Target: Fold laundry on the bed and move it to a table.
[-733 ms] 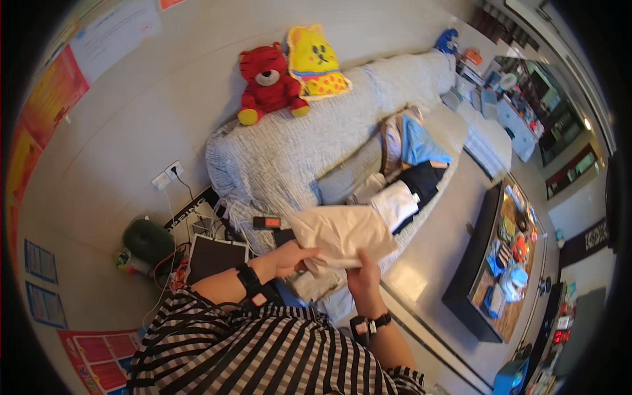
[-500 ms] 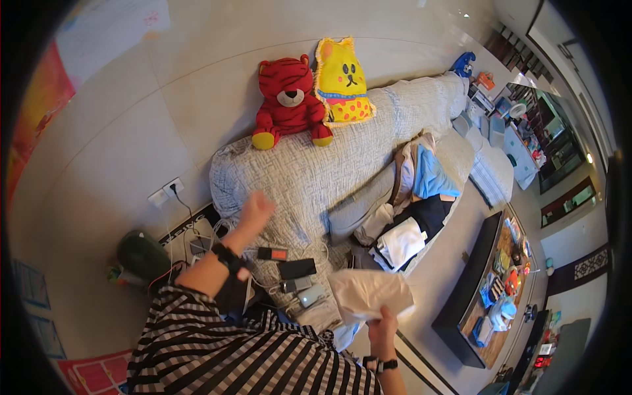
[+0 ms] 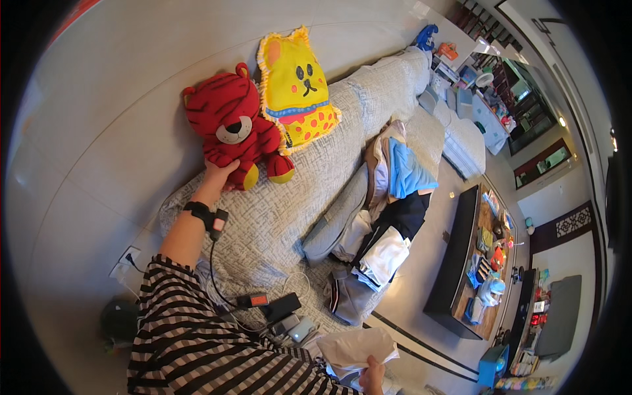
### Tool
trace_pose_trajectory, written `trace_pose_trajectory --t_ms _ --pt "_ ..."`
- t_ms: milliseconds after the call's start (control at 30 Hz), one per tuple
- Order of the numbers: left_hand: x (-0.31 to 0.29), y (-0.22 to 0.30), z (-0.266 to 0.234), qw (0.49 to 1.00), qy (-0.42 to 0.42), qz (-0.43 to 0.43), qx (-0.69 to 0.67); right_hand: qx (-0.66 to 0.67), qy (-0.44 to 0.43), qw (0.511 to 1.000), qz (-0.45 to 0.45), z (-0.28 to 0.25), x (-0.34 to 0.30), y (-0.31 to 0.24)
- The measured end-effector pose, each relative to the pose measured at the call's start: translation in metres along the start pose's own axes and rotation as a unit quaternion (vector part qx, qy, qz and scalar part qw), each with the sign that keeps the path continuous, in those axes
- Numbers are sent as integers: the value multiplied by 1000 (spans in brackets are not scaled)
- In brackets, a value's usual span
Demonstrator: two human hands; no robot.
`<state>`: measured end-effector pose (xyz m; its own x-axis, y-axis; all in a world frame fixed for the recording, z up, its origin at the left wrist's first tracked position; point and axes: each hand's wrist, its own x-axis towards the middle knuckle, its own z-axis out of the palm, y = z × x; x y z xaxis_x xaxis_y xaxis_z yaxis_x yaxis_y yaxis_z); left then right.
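Observation:
My left hand (image 3: 218, 176) reaches up to the sofa back and grips the lower body of a red plush tiger (image 3: 224, 105) with dark stripes and yellow soles. Its fingertips are partly hidden against the plush. Leaning beside the tiger is a yellow cushion (image 3: 303, 92) shaped like an animal, with a drawn face and red spots. Low in the view, my right hand (image 3: 372, 377) is closed on the edge of a pale, crinkled bag or sheet (image 3: 355, 346); which of the two it is I cannot tell.
The sofa (image 3: 342, 131) wears a patterned grey cover. Folded clothes (image 3: 385, 253) lie along its seat. Near me are a dark phone (image 3: 284, 307) and other small devices on cables. A low table (image 3: 454, 263) stacked with things stands to the right, and wall sockets (image 3: 125, 262) are at left.
My left hand has moved up from above the sofa's near end onto the tiger, which now tilts. My right hand still holds the pale thing, lower in view. The view has shifted.

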<state>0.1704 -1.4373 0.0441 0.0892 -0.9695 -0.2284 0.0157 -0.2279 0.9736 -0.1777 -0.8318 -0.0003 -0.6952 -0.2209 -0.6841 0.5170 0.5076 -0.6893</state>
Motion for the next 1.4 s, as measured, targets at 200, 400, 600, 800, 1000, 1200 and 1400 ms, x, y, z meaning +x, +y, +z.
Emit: trace_pose_trajectory --t_ms 200,400,600,800,1000,1200,1400 --pt "39 -2 63 986 -40 -89 -134 -305 -57 949 -54 35 -29 -46" --pt "82 15 125 980 -11 -71 -185 80 6 995 -51 35 34 -4" --pt "93 20 133 977 -54 -7 -206 154 -24 984 -88 40 61 -8" --pt "-80 -70 113 947 -260 149 117 153 -167 974 -20 123 22 -111" --pt "-198 -43 72 821 -540 -178 -56 -17 -444 896 8 215 -5 -192" --pt "-206 -44 10 879 -409 -229 -89 -43 -470 880 -59 316 -26 -216" --pt "-150 0 -58 974 -170 -80 -125 -7 -545 829 -126 385 -83 -233"
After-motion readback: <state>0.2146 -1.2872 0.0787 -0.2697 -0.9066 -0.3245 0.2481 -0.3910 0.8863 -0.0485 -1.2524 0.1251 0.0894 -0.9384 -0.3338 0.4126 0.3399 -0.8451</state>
